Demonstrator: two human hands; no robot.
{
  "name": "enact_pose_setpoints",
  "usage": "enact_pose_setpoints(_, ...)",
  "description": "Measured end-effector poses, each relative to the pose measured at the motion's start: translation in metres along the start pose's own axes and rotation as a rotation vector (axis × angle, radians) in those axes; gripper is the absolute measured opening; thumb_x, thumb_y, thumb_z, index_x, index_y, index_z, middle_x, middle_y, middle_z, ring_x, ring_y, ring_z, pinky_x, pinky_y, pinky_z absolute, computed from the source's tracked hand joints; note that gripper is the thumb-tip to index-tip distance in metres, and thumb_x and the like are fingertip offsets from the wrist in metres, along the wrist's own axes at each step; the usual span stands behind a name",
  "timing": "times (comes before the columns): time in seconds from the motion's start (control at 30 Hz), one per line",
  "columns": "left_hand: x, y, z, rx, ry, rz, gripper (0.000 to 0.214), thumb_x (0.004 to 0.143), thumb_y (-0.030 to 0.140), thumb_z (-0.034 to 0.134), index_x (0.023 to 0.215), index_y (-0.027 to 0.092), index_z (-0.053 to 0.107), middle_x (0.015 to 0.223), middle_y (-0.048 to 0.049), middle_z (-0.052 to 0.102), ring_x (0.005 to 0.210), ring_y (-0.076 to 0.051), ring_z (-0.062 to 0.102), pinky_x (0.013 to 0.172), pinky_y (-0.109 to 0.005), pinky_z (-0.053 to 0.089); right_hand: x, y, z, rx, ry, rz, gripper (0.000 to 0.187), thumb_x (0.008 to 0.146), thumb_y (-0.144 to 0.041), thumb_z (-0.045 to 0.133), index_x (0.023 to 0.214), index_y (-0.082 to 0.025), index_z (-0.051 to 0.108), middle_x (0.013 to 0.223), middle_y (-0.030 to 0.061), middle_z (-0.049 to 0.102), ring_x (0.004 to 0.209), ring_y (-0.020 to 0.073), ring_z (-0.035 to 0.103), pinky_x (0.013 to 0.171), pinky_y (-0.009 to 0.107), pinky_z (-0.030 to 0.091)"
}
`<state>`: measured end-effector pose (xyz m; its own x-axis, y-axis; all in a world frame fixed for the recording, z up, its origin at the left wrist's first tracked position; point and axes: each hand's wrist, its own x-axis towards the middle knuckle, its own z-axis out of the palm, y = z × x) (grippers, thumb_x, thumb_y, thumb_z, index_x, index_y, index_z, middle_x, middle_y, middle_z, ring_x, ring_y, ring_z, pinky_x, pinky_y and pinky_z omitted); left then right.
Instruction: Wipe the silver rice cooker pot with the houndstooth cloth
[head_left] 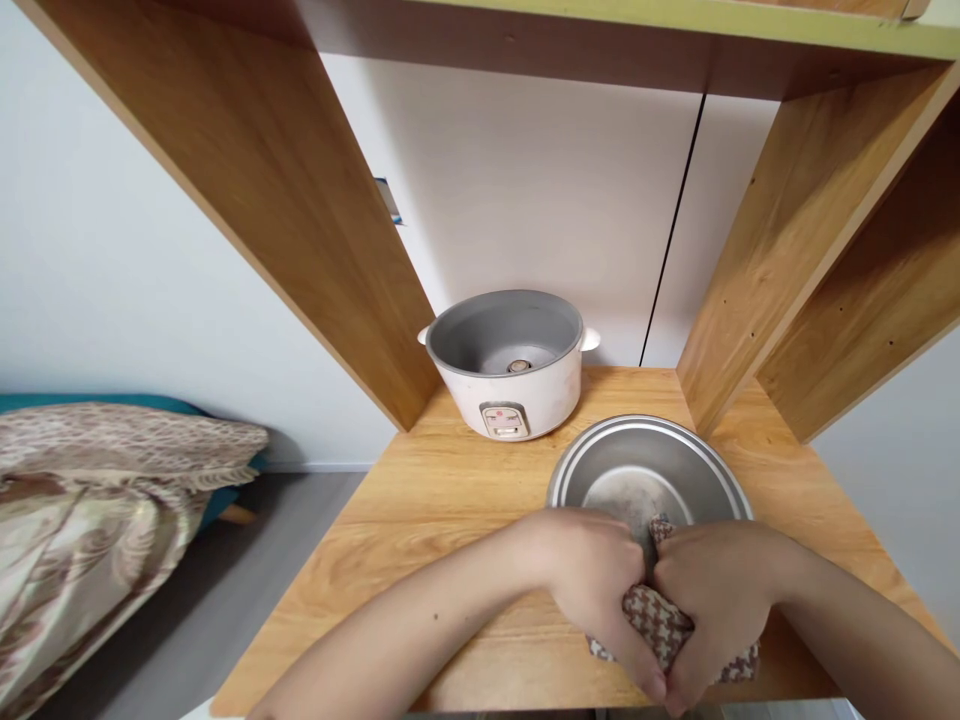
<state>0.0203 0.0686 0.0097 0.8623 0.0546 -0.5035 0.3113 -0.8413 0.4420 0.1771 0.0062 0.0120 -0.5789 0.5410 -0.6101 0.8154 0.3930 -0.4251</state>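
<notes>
Both hands meet at the near rim of a round metal inner pot point(592, 480) on the wooden desk. Between them is a brown-and-white houndstooth cloth point(654, 615), folded over that rim. My left hand point(600, 580) is closed on the cloth from the left, its thumb pointing down. Gripping the same cloth from the right, my right hand point(712, 595) has its thumb tip against the left one. Most of the fingers are hidden inside the pot or behind the cloth. A white rice cooker body point(517, 390) stands behind, lidless, its grey inside and round heating centre showing.
Wooden upright panels point(300, 190) rise on the left and right of the desk point(420, 500), with a shelf point(540, 50) overhead. A white back panel point(540, 190) closes the rear. At left, a patterned blanket point(112, 490) covers low teal furniture on a grey floor.
</notes>
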Motion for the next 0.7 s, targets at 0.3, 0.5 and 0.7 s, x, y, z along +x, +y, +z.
enact_pose_setpoints(0.3, -0.001, 0.000, 0.000, 0.041, 0.068, 0.017, 0.060, 0.058, 0.079, 0.070, 0.065, 0.019, 0.074, 0.059, -0.0056, 0.070, 0.046, -0.016, 0.052, 0.050, -0.029, 0.044, 0.001, 0.002, 0.010, -0.081, 0.127, -0.067, 0.059, 0.067, -0.076, 0.063, 0.070, -0.018, 0.075, 0.061, 0.0021, 0.064, 0.053, 0.0147, 0.045, 0.055, 0.029, 0.038)
enact_pose_setpoints(0.5, -0.004, -0.006, -0.003, 0.078, 0.121, 0.036, 0.063, 0.059, 0.083, 0.065, 0.067, 0.021, 0.074, 0.060, -0.0055, 0.071, 0.047, -0.017, 0.053, 0.050, -0.030, 0.042, -0.003, -0.007, 0.005, -0.023, 0.075, 0.026, 0.055, 0.068, -0.073, 0.063, 0.069, -0.019, 0.072, 0.064, 0.0019, 0.064, 0.059, 0.0168, 0.051, 0.057, 0.029, 0.039)
enact_pose_setpoints(0.7, -0.006, -0.018, -0.005, 0.065, 0.225, 0.123, 0.055, 0.063, 0.078, 0.068, 0.054, 0.024, 0.065, 0.050, 0.0005, 0.065, 0.038, -0.012, 0.041, 0.044, -0.028, 0.029, -0.003, -0.004, 0.006, 0.001, 0.096, -0.007, 0.054, 0.071, -0.073, 0.059, 0.061, -0.021, 0.066, 0.056, -0.0005, 0.053, 0.055, 0.0155, 0.045, 0.056, 0.028, 0.037)
